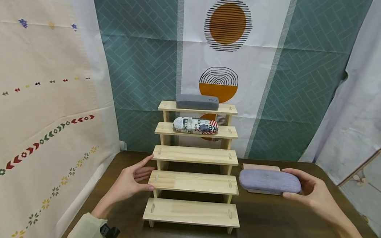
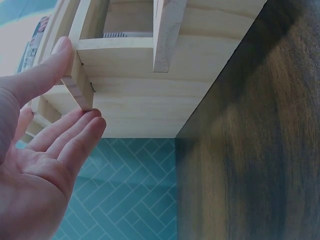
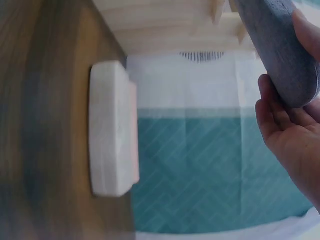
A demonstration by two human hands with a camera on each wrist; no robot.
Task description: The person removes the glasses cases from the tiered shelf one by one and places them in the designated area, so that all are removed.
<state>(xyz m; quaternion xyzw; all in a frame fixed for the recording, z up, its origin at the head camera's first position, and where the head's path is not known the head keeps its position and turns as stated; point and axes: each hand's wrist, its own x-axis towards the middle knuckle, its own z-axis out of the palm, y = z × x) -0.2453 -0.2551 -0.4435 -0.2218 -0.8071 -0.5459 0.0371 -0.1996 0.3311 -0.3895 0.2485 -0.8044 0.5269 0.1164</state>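
Observation:
A stepped wooden display rack (image 1: pixel 195 155) stands in the middle of the table. My left hand (image 1: pixel 128 182) pinches the left end of one of its lower steps, thumb on one face and fingertips on the other, as the left wrist view shows. To the right of the rack, my right hand (image 1: pixel 315 190) holds a purple-grey glasses case (image 1: pixel 270 181) by its right end, raised over the table. On the top step lies a grey glasses case (image 1: pixel 196 102). One step lower is a glasses case with newspaper and flag print (image 1: pixel 186 124).
Below the held case, a whitish case (image 3: pixel 106 130) sits on the dark wooden table (image 1: pixel 269 225), with a pink case (image 3: pixel 134 132) right behind it. A teal and white patterned curtain (image 1: pixel 140 76) hangs behind the rack, and light cloths flank both sides.

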